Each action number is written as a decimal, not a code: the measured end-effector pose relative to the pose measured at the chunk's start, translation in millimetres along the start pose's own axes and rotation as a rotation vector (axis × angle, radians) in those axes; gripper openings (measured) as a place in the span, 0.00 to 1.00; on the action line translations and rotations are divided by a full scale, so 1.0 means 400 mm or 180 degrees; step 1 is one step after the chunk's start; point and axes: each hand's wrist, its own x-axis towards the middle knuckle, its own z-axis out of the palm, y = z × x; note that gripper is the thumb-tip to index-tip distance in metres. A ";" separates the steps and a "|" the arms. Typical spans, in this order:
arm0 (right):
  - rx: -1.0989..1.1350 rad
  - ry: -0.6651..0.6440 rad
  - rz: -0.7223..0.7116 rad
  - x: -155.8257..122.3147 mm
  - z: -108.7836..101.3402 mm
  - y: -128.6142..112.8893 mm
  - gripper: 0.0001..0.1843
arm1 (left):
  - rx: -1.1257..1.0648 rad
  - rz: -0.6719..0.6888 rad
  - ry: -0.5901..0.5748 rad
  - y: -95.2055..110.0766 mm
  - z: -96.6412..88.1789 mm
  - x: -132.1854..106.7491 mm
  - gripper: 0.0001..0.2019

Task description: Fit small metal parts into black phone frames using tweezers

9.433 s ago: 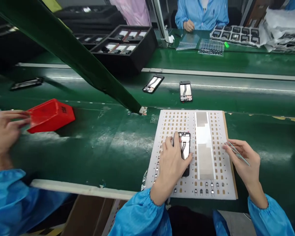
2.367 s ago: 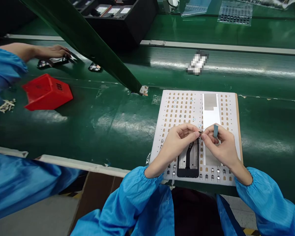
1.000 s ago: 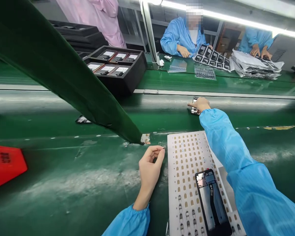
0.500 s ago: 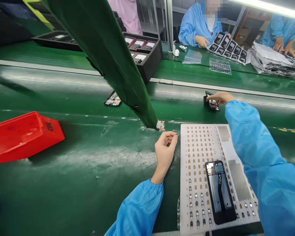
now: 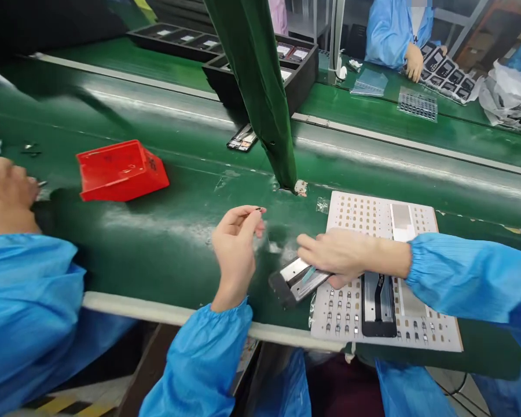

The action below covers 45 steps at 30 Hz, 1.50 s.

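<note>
My right hand (image 5: 336,256) grips a phone frame (image 5: 296,280) with a blue-tipped tool against it, just left of the white perforated board (image 5: 421,220). The frame hovers over the green bench (image 5: 165,231), tilted. Another open phone frame (image 5: 378,304) lies on the board near its front edge. My left hand (image 5: 237,240) is raised above the bench, thumb and forefinger pinched on a tiny dark part (image 5: 259,209).
A red bin (image 5: 117,171) sits at the left. A green strap (image 5: 260,87) slants down to a bracket (image 5: 301,187). A phone frame (image 5: 242,139) lies on the conveyor; black trays (image 5: 299,63) stand behind. Co-workers in blue are left (image 5: 8,197) and across (image 5: 391,35).
My right hand has pulled back from the conveyor with a phone frame and now holds it left of the board. My left hand shifted left, still pinched. The view swung left and down.
</note>
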 end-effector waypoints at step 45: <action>0.5516 0.3835 0.2287 -0.408 0.390 -0.143 0.18 | 0.2292 0.0045 -0.3796 0.009 0.371 -0.233 0.05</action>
